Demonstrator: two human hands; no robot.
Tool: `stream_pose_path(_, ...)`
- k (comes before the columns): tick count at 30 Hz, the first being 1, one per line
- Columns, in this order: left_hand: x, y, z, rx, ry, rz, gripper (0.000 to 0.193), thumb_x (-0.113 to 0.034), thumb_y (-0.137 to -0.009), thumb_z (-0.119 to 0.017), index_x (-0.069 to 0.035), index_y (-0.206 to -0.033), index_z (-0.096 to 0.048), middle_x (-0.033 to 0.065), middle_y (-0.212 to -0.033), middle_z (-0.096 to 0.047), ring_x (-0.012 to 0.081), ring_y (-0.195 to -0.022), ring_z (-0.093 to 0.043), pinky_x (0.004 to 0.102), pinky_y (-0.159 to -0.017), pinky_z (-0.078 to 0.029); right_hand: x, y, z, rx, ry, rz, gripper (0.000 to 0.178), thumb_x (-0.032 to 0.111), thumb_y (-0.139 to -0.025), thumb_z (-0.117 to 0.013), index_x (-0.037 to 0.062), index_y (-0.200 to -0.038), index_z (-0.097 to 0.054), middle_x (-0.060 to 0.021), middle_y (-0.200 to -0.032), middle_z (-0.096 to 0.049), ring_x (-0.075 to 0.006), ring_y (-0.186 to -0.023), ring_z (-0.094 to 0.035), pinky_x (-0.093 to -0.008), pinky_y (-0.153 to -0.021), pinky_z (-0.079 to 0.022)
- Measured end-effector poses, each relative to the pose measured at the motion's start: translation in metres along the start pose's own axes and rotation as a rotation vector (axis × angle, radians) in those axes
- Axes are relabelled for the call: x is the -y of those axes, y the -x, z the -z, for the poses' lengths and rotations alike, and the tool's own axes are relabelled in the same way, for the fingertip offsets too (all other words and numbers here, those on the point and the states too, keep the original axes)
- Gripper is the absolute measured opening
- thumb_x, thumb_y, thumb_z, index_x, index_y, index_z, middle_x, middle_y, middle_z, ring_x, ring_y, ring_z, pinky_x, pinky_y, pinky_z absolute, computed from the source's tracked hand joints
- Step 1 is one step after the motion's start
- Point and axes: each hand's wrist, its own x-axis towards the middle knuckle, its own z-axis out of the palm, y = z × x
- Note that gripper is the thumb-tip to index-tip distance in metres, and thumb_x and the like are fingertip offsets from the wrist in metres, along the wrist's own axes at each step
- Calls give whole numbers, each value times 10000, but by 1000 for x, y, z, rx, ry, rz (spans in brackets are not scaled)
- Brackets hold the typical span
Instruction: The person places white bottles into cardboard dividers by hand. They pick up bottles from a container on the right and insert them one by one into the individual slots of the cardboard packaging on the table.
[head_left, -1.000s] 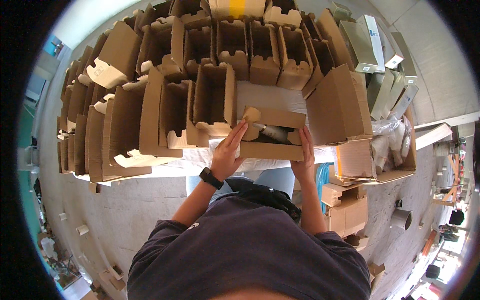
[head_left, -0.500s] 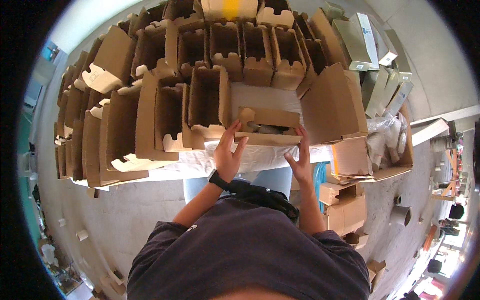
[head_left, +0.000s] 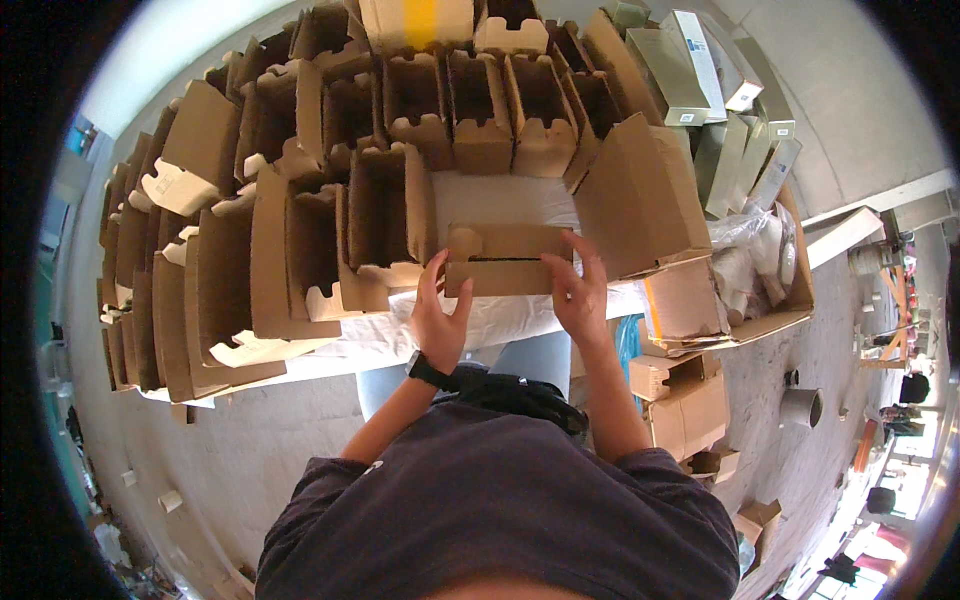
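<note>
A small brown cardboard box [head_left: 505, 278] sits on the white-covered table right in front of me. Its two long top flaps lie folded inward, with a thin dark slit between them, so whatever is inside is hidden. My left hand [head_left: 438, 318] grips the box's left end, fingers along the side and thumb at the front face. At the right end, my right hand [head_left: 580, 295] has its fingertips over the far corner and on the near flap, holding the box there.
Rows of upright open cardboard boxes [head_left: 390, 205] crowd the table's left and far side. A larger carton [head_left: 645, 200] stands at right, beside an open carton holding plastic-wrapped items [head_left: 745, 265]. Slim pale boxes [head_left: 670, 75] are stacked behind it. More cartons [head_left: 690, 405] lie below the table.
The box's top flaps have come down over the opening, hiding the contents seen before. My right hand has moved from the right side onto the top. The view has shifted slightly.
</note>
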Motion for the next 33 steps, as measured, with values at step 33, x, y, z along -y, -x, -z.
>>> stream_pose_path(33, 19, 6, 27, 418, -345, -241, 631, -143, -874, -660, -131, -1452, -407, 167, -1528, -309, 361, -1239, -511, 426, -936, -506, 8, -58, 14, 826, 219, 228, 919, 326, -671, -815, 190, -1466, -374, -225, -1454, -369, -402, -1362, -344, -553, -1119, -265)
